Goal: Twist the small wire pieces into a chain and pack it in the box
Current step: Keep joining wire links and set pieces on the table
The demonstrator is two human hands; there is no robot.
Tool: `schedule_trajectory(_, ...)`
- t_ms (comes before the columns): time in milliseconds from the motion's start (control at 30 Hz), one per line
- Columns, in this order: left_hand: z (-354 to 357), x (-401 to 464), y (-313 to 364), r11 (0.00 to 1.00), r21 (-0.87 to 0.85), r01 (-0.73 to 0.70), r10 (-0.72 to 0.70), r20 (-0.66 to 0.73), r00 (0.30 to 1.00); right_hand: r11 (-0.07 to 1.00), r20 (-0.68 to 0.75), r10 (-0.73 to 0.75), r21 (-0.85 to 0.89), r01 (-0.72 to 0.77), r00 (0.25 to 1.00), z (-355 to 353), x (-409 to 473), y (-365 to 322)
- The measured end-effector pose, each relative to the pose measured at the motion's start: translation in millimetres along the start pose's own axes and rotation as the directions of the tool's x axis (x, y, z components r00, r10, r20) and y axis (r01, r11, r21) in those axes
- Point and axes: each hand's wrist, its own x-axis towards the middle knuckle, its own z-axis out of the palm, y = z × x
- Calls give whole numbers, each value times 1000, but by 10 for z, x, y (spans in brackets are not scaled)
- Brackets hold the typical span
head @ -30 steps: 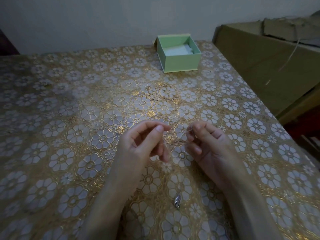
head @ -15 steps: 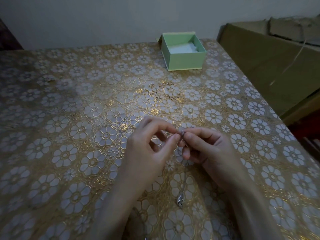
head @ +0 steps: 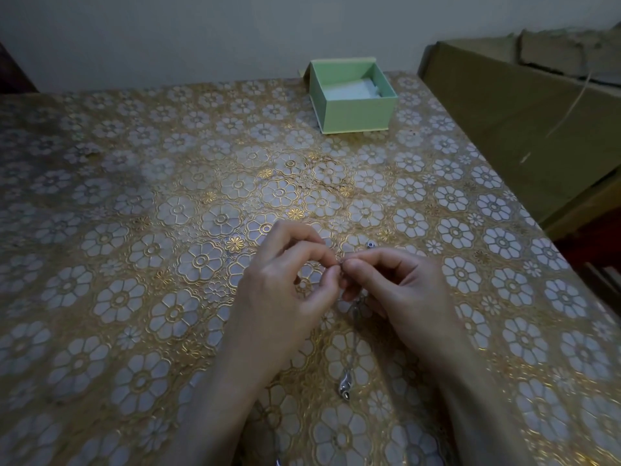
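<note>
Your left hand (head: 285, 280) and right hand (head: 396, 284) met fingertip to fingertip above the floral tablecloth (head: 134, 230), each pinching 1 end of a tiny wire piece (head: 340, 261) (too small to resolve). From that pinch the chain (head: 353, 344) hung toward you, its long axis running down to a silver pendant (head: 346, 386) on the cloth. The open green box (head: 351, 95) stood well beyond both hands, slightly nearer your right.
</note>
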Motion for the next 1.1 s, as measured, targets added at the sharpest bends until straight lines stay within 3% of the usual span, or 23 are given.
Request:
schedule_trajectory(267, 18, -8, -19, 1000, 29, 1, -1, 6, 1000, 979, 10, -57, -193, 58, 998, -25, 4, 38)
schedule_trajectory(633, 16, -3, -18, 998, -38, 57, -56, 20, 998, 965, 30, -75, -251, 80, 997, 7, 6, 92)
schedule_trajectory(800, 37, -10, -36, 998, -11, 59, -59, 22, 998, 919, 31, -153, -363, 153, 988, 5, 13, 135)
schedule_trajectory(933, 34, -16, -33, 999, -2, 52, -51, 29, 998, 822, 45, -255, -516, 241, 966, -12, 33, 144)
schedule_trajectory(1100, -6, -9, -39, 996, 4, 84, -84, 35, 996, 839, 39, -225, -500, 214, 974, -20, 30, 136)
